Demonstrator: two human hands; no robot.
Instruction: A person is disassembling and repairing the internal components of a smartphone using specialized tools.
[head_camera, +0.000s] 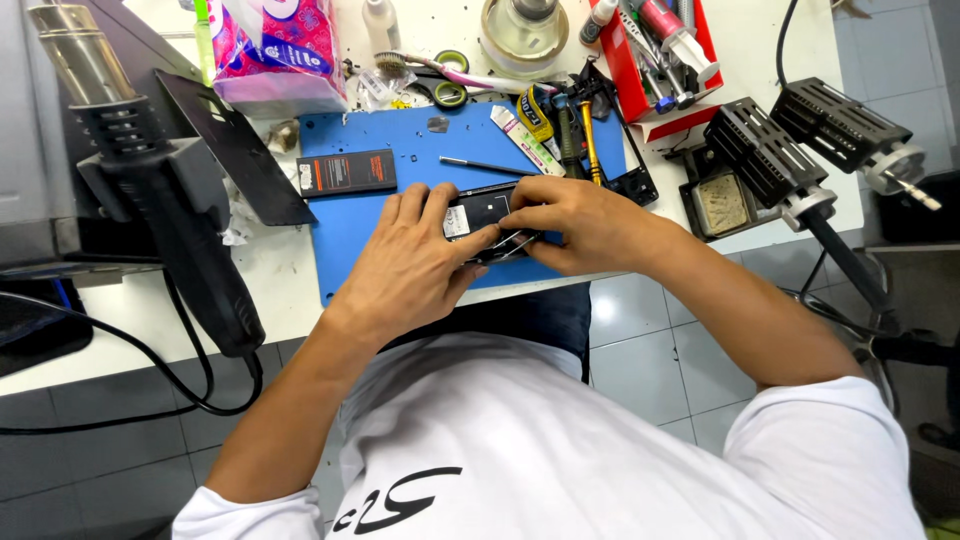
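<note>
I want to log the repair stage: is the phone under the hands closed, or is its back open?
Open: the phone shows bare dark insides, held by the left hand while the right hand works tweezers in it.

The mat (350, 235) lies on the worktop (280, 275) right before me. The phone (480, 215) lies on the mat's near half, with my left hand (415, 265) on its left end and my right hand (575, 225) on its right end. The battery (346, 172) lies on the mat behind and left of the phone. A thin rod (490, 165) lies on the mat just behind the phone. The heat gun (160, 190) stands well left of the mat. The tissue pack (275, 50) lies behind the mat's left corner. The tool box (660, 60) lies behind and right, and the two lamps (800, 150) sit at the worktop's right edge.
</note>
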